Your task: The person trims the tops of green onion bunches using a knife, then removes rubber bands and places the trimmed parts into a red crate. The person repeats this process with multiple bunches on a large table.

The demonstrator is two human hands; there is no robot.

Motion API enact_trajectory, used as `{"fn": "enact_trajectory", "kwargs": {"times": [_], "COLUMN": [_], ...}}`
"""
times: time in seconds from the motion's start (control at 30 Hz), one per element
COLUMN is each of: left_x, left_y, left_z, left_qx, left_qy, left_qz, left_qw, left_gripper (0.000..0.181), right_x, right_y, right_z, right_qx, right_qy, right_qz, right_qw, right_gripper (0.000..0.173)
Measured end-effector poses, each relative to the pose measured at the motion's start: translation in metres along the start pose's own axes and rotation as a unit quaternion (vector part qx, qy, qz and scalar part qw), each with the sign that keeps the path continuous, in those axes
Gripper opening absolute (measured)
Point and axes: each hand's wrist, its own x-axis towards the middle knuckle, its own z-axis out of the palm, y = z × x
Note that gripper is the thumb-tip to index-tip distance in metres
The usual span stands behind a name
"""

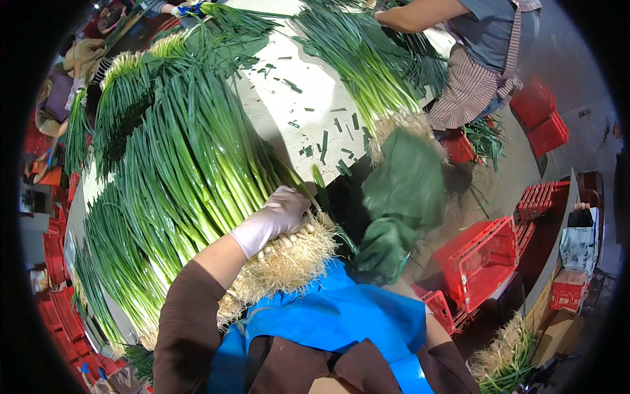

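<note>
My left hand (284,212), in a pale thin glove, has its fingers curled around green onion stalks (241,184) just above their white bulbs and stringy roots (290,263). These onions lie in a broad, thick row with their leaves pointing away from me. Of my right hand (426,309) only a little of the glove shows beside the blue apron (339,312); its fingers are hidden, so what it holds cannot be told. Near it, a blurred green cloth or sack (406,197) hangs at the table's edge, in front of another onion pile (366,74).
Cut leaf pieces lie scattered on the white table (280,93). A person in a striped apron (462,88) stands at the upper right; other people work at the upper left. Red plastic crates (480,266) and a bunch of rooted onions (507,349) are at the lower right.
</note>
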Motion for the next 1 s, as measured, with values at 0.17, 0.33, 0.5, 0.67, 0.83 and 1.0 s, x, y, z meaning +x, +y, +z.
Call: {"fn": "enact_trajectory", "kwargs": {"times": [0.17,0.33,0.5,0.67,0.83,1.0], "left_x": [-0.02,-0.014,0.003,0.006,0.016,0.031], "left_y": [0.015,0.01,-0.006,-0.006,0.001,-0.013], "left_z": [-0.029,-0.015,0.004,0.014,-0.016,-0.027], "left_qx": [-0.016,0.008,0.046,0.099,0.05,0.037], "left_qy": [-0.039,0.047,0.007,0.138,0.007,-0.052], "left_qz": [-0.019,0.017,-0.017,0.039,0.005,-0.039], "left_qw": [0.999,0.999,0.999,0.985,0.999,0.997], "left_gripper": [0.054,0.051,0.066,0.064,0.063,0.047], "right_x": [0.031,0.043,0.018,0.018,-0.012,-0.052], "right_y": [0.022,-0.022,-0.149,-0.196,-0.257,-0.313], "right_z": [0.026,0.005,0.004,-0.017,-0.038,-0.012], "right_qx": [-0.111,-0.002,-0.143,-0.519,-0.575,-0.395], "right_qy": [-0.096,-0.075,0.026,0.191,0.168,-0.017], "right_qz": [0.07,-0.078,-0.206,-0.305,-0.274,-0.277], "right_qw": [0.987,0.994,0.968,0.775,0.752,0.876], "right_gripper": [0.024,0.033,0.052,0.055,0.038,0.032]}}
